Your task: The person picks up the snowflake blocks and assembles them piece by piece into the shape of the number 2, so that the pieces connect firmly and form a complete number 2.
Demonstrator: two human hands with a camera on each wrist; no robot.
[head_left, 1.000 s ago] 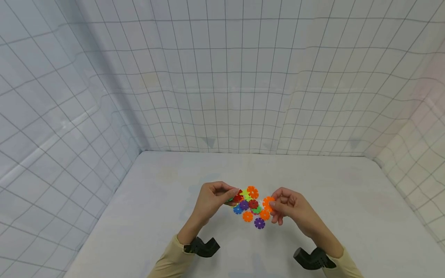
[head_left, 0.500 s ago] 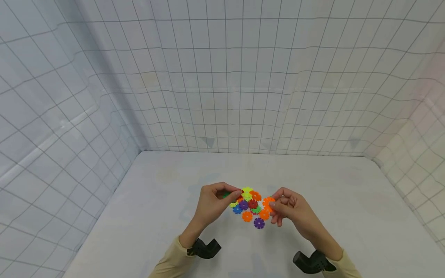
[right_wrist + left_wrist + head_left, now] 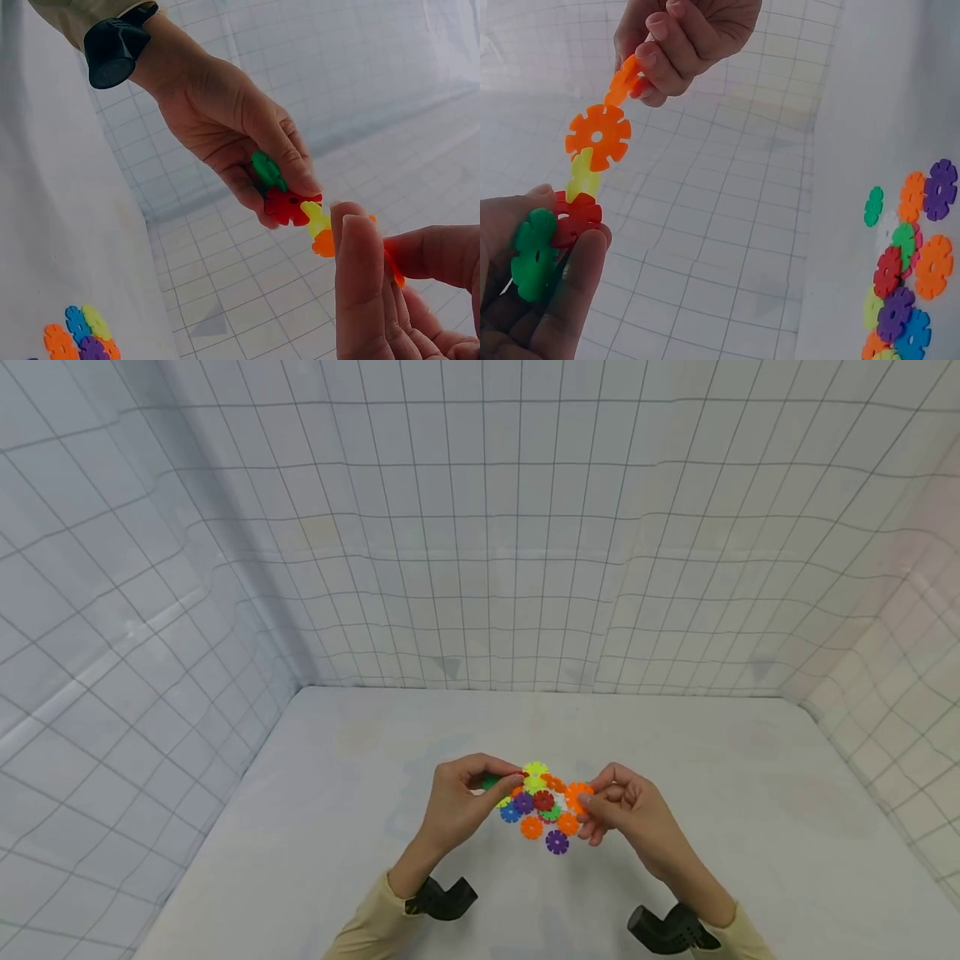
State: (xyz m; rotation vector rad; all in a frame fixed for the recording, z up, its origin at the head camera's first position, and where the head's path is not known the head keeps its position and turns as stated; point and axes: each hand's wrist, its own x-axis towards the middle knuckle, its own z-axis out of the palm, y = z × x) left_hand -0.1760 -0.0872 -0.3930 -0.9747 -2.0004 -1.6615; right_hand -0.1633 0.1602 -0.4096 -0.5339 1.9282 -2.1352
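My left hand [image 3: 463, 802] pinches the red snowflake building disc [image 3: 577, 217] of a short chain. A green disc [image 3: 535, 255] sits against the fingers at one end of the red one. From its other side run a slotted yellow disc [image 3: 583, 176] and an orange disc [image 3: 598, 137]. My right hand [image 3: 633, 810] pinches a second orange disc [image 3: 621, 81] between thumb and fingers, its edge right at the chain's orange disc. In the right wrist view, the right fingers partly hide both orange discs. The chain is held up over the white table.
Several loose discs lie on the white table [image 3: 480, 893] under the hands, among them a purple disc [image 3: 557, 842], an orange one [image 3: 532, 827] and a blue one [image 3: 510, 812]. White grid-patterned sheeting [image 3: 480, 568] surrounds the table at the back and sides.
The left hand has shifted slightly right and turned the chain, so its orange disc has swung right and down to the right hand's orange disc. The right hand has barely moved.
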